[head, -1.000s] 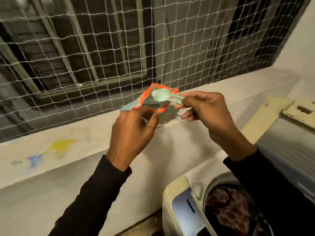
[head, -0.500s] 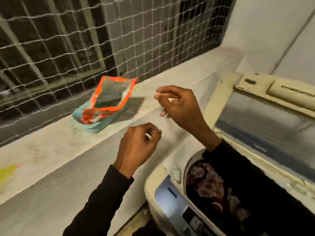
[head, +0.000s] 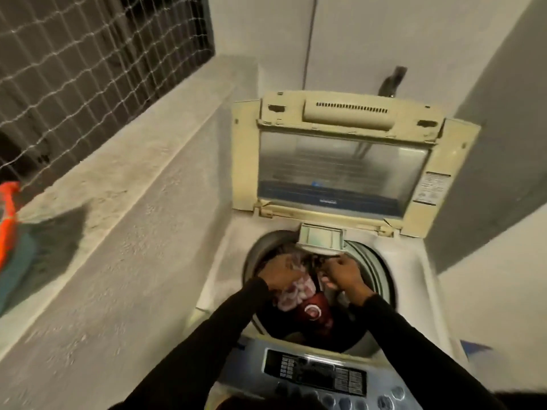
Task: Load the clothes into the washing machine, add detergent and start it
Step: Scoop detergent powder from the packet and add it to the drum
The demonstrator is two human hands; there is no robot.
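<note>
The top-loading washing machine (head: 225, 261) stands with its lid (head: 340, 170) raised upright. Clothes (head: 299, 294) in pink, maroon and dark fabric fill the drum. A small detergent drawer (head: 321, 239) juts out over the back of the drum opening. My right hand (head: 344, 276) is curled at that drawer's front lip. My left hand (head: 279, 275) hovers palm down over the clothes with its fingers loose and nothing in it. The orange and teal detergent pouch (head: 7, 208) lies on the ledge at the far left edge, mostly cut off.
A rough concrete ledge (head: 124, 179) runs along the left under a netted window grille (head: 74, 63). The control panel (head: 316, 374) with its buttons is nearest me. White walls close in behind and to the right of the machine.
The pouch and spoon left my hands and the pouch now lies on the ledge. My view swung right and down, and both hands moved over the drum.
</note>
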